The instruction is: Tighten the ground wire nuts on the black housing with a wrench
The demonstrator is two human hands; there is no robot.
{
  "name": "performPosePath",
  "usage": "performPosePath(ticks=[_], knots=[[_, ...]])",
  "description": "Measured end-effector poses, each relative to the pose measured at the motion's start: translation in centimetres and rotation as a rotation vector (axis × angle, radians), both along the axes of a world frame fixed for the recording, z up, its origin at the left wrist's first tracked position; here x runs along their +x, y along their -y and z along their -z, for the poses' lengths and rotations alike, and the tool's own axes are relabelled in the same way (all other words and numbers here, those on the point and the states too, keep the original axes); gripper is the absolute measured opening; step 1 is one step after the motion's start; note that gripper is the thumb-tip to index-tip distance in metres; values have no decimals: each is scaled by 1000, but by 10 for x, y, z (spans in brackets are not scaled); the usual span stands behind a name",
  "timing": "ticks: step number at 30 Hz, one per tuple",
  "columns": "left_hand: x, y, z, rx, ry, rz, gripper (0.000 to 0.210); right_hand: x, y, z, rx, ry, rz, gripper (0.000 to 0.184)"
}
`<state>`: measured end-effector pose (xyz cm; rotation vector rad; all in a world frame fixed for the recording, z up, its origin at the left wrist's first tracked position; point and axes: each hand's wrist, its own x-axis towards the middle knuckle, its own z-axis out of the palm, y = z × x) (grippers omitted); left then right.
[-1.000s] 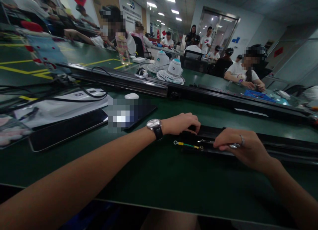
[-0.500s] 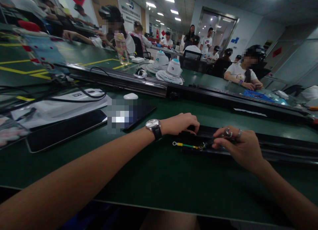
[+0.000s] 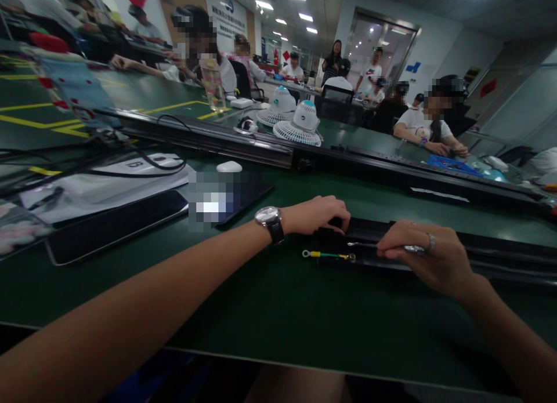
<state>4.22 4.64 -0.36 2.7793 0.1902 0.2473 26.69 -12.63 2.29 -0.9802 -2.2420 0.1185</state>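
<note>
My left hand (image 3: pixel 324 213), with a watch (image 3: pixel 268 218) at its wrist, is curled over the near-left end of a long black channel profile (image 3: pixel 487 258). Between the thumb and fingers of my right hand (image 3: pixel 429 249) is a slim silver wrench (image 3: pixel 359 244), held almost level above the channel, its tip pointing left. A short green-yellow earth wire (image 3: pixel 329 255) with ring terminals lies below that tip. One terminal sits on the channel at a small fastener; the other sticks out past the channel's end.
Phones or tablets (image 3: pixel 117 226), a white earbud case (image 3: pixel 229 167) and papers with black cables lie to the left. A long dark rail (image 3: pixel 243 145) crosses the table, with white fans (image 3: pixel 300 124) behind it. Co-workers sit at tables beyond.
My right hand has drawn back slightly to the right. The wrench has come off the fastener at the wire's terminal and turned to lie nearly level. My left hand stays in place.
</note>
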Motion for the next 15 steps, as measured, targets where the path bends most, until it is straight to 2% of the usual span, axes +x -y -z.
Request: performPosePath(ticks=[7, 11, 15], knots=[[-1, 0, -1, 2, -1, 1, 13, -6, 3, 6, -6, -46, 271, 12], [-1, 0, -1, -1, 6, -3, 13, -12, 4, 9, -27, -104, 341, 12], [-1, 1, 0, -5, 14, -4, 13, -18, 3, 11, -36, -153, 340, 12]])
